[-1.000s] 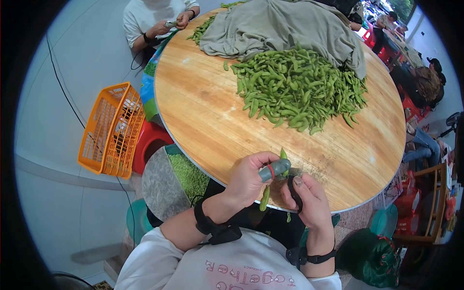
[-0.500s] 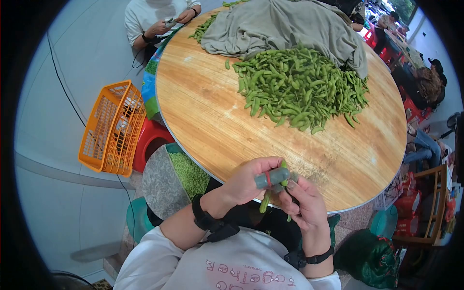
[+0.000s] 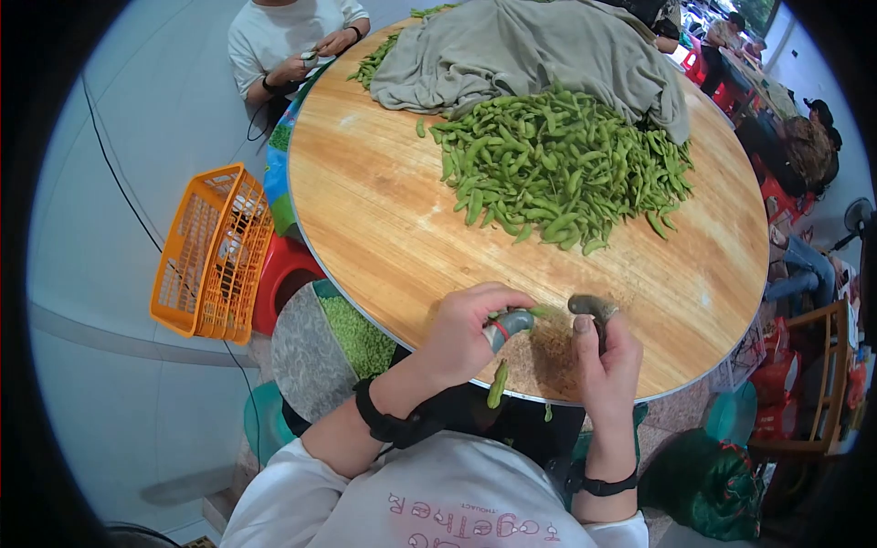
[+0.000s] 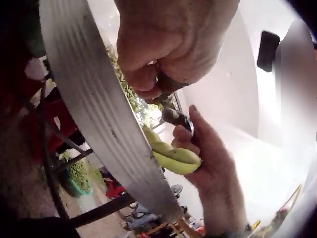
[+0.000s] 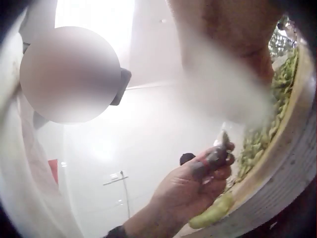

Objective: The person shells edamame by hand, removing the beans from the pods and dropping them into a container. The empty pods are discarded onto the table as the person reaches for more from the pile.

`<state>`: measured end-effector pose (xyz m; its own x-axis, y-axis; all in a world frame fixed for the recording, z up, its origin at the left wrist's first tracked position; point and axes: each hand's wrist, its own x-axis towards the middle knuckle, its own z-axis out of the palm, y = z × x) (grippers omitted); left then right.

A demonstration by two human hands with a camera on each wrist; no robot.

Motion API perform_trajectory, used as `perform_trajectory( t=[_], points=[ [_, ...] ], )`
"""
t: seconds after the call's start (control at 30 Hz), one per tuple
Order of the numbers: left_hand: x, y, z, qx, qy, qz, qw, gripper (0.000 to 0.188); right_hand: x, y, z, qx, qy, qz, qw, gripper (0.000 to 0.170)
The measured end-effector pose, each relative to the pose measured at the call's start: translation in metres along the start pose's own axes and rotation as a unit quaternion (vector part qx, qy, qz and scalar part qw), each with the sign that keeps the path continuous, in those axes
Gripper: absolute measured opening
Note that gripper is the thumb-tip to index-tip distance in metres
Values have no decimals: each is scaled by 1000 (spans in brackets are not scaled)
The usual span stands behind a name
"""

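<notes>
In the head view my left hand (image 3: 466,333) pinches a green soybean pod (image 3: 541,311) between thumb and fingers, just over the table's near edge. A grey cover with a red band (image 3: 508,329) sits on its thumb. Beneath that palm hangs a second pod (image 3: 498,384), also seen in the left wrist view as a plump pod (image 4: 178,159). Apart from it, to the right, my right hand (image 3: 607,361) has its thumb straight beside a finger in a dark grey cover (image 3: 592,306). No pod shows between these fingertips; the other fingers are largely hidden.
On the round wooden table (image 3: 384,210) lies a large heap of pods (image 3: 566,173), partly under a grey cloth (image 3: 521,55). Shelled beans (image 3: 356,338) fill a container at lower left, beside an orange basket (image 3: 210,256). Another person (image 3: 297,46) sits at the far left.
My hands were together at the pod; the right hand has since moved away to the right. The left hand still pinches a pod, its thumb now bent lower.
</notes>
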<state>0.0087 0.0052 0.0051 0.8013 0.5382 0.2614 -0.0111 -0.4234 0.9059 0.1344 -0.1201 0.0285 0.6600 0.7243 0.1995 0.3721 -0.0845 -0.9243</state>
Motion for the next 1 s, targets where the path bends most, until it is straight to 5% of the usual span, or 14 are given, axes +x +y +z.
perform_trajectory(
  t=[0.07, 0.13, 0.33, 0.4, 0.43, 0.47, 0.5, 0.6, 0.77, 1.0],
  points=[
    [0, 8, 2, 46, -16, 28, 998, 29, 3, -11, -2, -31, -13, 2, 999, 14],
    [0, 13, 3, 93, -34, 60, 993, 30, 5, -14, -3, -198, -119, -68, 971, 13],
    [1, 13, 6, 117, -5, 66, 991, 22, 6, 2, -7, -181, -180, -86, 963, 15],
    [2, 10, -1, -132, -55, -160, 977, 19, 5, 7, -8, -167, -172, -111, 965, 16],
    [4, 7, -1, -130, -57, -158, 977, 19, 5, 7, -10, 10, -188, 50, 981, 16],
    [6, 5, -1, -343, -28, -202, 917, 19, 5, 7, -11, 187, -196, 206, 940, 16],
    [8, 3, -2, -538, 2, -236, 809, 21, 5, 6, -10, 188, -195, 203, 941, 16],
    [0, 6, 9, -549, -67, -250, 794, 27, 0, 6, -7, 351, -184, 258, 881, 15],
    [-6, 5, 18, -525, -34, -206, 825, 23, -6, 2, -1, 264, -202, 229, 915, 21],
    [-7, 11, 16, -453, 35, -229, 861, 12, -11, -1, -5, 370, -262, 237, 860, 28]
  ],
)
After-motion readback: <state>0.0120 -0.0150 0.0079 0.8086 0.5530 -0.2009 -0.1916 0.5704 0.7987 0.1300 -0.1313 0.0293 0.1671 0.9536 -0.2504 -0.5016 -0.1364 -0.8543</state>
